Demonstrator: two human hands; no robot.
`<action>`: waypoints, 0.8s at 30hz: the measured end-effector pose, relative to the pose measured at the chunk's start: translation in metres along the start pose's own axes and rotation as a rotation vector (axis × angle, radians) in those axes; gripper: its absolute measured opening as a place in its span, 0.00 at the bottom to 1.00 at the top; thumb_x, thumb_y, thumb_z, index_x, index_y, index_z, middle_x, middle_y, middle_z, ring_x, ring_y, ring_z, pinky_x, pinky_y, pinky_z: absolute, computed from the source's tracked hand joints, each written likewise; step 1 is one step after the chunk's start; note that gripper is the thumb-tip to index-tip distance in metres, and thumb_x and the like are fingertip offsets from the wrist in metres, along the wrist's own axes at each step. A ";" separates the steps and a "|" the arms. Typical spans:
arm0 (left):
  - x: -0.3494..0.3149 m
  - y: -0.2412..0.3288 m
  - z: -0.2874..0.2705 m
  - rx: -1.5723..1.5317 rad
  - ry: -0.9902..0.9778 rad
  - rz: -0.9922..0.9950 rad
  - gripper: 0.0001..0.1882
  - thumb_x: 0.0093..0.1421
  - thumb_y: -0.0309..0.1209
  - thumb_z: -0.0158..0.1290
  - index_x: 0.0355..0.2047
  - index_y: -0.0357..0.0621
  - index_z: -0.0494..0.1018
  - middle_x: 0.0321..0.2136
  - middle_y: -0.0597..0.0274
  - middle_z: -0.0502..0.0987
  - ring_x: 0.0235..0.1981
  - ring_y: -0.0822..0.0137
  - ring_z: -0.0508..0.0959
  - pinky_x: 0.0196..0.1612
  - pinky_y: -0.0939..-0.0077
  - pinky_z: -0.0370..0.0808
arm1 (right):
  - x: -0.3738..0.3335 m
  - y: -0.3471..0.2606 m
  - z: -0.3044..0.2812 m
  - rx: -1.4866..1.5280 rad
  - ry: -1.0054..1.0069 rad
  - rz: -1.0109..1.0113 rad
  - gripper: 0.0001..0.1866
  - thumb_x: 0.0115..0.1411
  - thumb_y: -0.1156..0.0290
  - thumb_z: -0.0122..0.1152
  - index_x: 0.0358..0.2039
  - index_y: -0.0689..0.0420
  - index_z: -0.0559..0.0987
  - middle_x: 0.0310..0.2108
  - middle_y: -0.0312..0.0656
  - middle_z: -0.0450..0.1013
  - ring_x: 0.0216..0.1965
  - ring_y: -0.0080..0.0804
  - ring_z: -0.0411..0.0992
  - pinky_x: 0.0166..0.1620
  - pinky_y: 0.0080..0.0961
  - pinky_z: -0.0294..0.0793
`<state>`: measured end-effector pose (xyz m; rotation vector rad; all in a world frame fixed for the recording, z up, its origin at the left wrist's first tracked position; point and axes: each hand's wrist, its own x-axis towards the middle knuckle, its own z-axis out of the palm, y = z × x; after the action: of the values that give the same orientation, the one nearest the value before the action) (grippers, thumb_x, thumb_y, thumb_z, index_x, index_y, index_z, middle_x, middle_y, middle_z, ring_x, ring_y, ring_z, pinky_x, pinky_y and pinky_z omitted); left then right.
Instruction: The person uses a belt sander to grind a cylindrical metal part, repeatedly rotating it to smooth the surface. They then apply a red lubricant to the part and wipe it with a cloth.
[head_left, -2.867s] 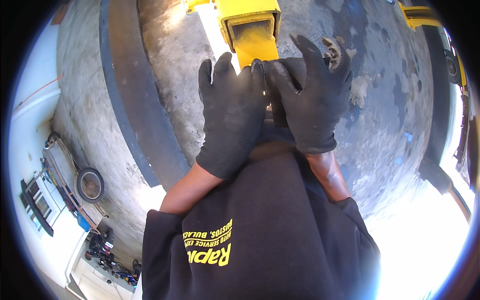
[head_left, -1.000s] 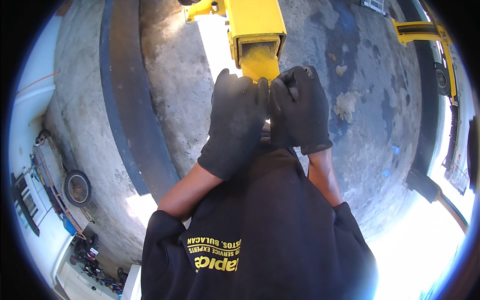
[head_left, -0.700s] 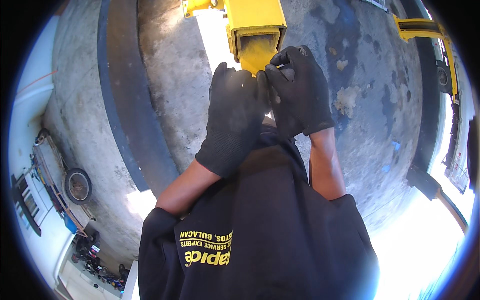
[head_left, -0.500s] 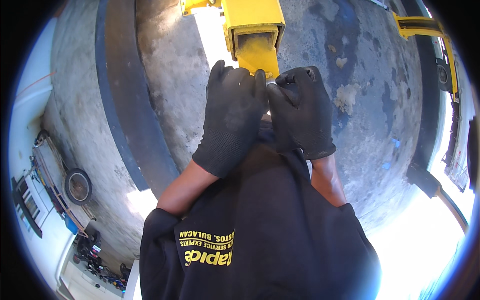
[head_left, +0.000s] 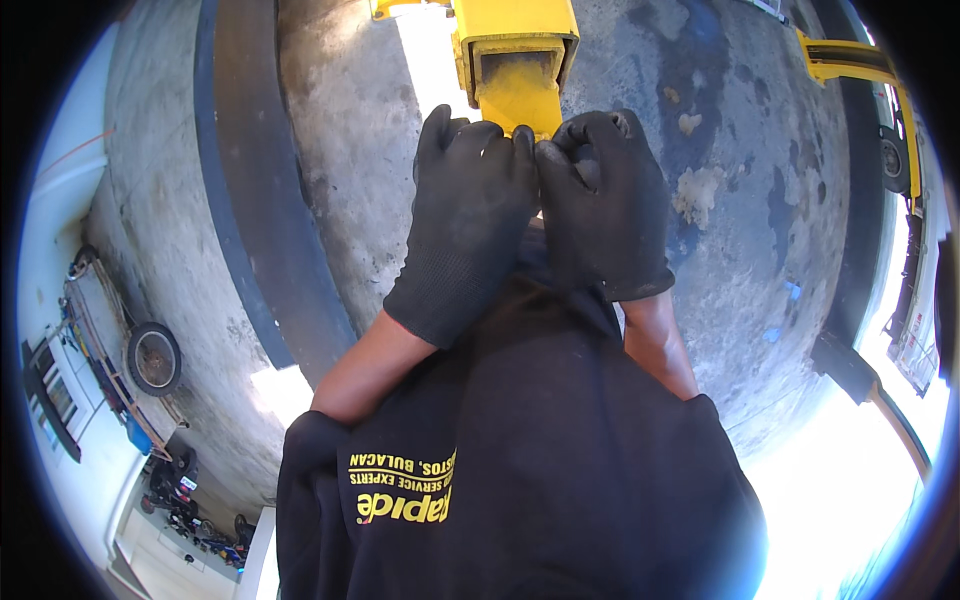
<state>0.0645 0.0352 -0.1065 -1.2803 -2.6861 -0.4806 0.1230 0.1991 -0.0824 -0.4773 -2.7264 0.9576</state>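
Observation:
Both my hands wear black knit work gloves and meet side by side at the near end of a yellow steel lift arm (head_left: 520,95). The arm is a square tube with a narrower tongue coming out of it toward me. My left hand (head_left: 465,205) is closed at the left of the tongue's tip, its thumb lying along the middle. On the right side my right hand (head_left: 608,205) is closed too, with bent fingers and the thumb side against the left hand. The gloves cover the tip, and my fingertips are hidden.
Stained concrete floor (head_left: 740,230) surrounds the arm. A long dark strip (head_left: 265,180) runs along the left. Another yellow arm (head_left: 850,58) stands at the far right. At the left edge are a cart-like frame with a wheel (head_left: 154,358) and a dark motorbike (head_left: 175,490).
My hands and the yellow arm's tongue sit slightly higher in the picture, and the whole view has shifted a little. My right hand lies closer against the left. Both hands stay closed.

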 end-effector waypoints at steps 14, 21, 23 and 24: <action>0.002 0.004 -0.008 0.073 -0.136 -0.010 0.33 0.66 0.40 0.68 0.66 0.32 0.81 0.51 0.48 0.87 0.61 0.49 0.81 0.77 0.34 0.65 | 0.013 0.014 0.013 -0.003 0.051 -0.072 0.11 0.69 0.60 0.74 0.42 0.51 0.84 0.44 0.42 0.80 0.43 0.49 0.84 0.44 0.47 0.83; 0.000 -0.001 -0.002 0.108 -0.116 0.017 0.32 0.66 0.39 0.67 0.65 0.31 0.82 0.51 0.48 0.87 0.62 0.48 0.81 0.77 0.35 0.66 | 0.008 0.004 0.008 -0.006 0.026 -0.013 0.10 0.69 0.60 0.74 0.42 0.51 0.83 0.43 0.41 0.78 0.43 0.48 0.83 0.44 0.47 0.83; -0.002 0.000 0.000 0.116 -0.113 0.019 0.31 0.67 0.39 0.67 0.65 0.31 0.82 0.51 0.48 0.87 0.62 0.48 0.81 0.76 0.35 0.66 | -0.010 -0.001 0.004 -0.015 0.013 0.044 0.11 0.69 0.60 0.74 0.42 0.51 0.82 0.43 0.41 0.78 0.43 0.48 0.83 0.45 0.47 0.83; -0.001 0.001 -0.001 0.117 -0.109 0.016 0.31 0.67 0.39 0.67 0.65 0.31 0.82 0.51 0.48 0.87 0.62 0.48 0.81 0.76 0.35 0.66 | -0.008 0.000 0.004 -0.009 0.017 0.025 0.11 0.69 0.60 0.74 0.41 0.52 0.82 0.42 0.41 0.78 0.43 0.47 0.83 0.45 0.47 0.83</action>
<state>0.0663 0.0348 -0.1052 -1.3311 -2.7429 -0.2550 0.1292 0.1939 -0.0861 -0.5198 -2.7172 0.9433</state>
